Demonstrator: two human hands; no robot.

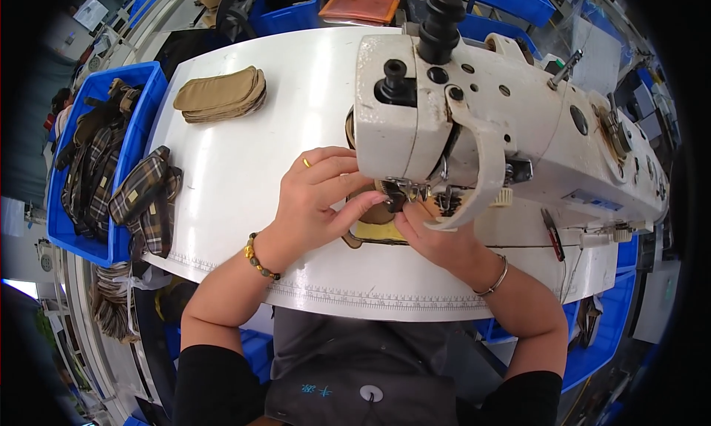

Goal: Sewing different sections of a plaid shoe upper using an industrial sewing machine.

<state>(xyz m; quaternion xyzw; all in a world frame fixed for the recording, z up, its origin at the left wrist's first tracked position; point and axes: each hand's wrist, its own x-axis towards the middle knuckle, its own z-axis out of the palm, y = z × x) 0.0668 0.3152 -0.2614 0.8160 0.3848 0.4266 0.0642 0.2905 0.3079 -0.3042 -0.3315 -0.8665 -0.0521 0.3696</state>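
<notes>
A white industrial sewing machine (503, 122) stands over the white table (289, 92). My left hand (324, 200), with a ring and beaded bracelet, is at the needle area, its thumb and fingers closed on a small dark piece (392, 200). My right hand (437, 237) is beside it, fingers bent and closed against that piece, partly hidden by the machine head. Beneath them lie tan fabric (376, 213) and a yellow strip (381, 233). A stack of tan oval pieces (220, 92) lies at the upper left of the table.
A blue bin (104, 248) of plaid pieces is at the left, with more plaid pieces (144, 189) beside it. Red-and-black snips (552, 233) lie right. More blue bins (603, 344) sit below and behind. A person (63, 111) is partly visible at far left.
</notes>
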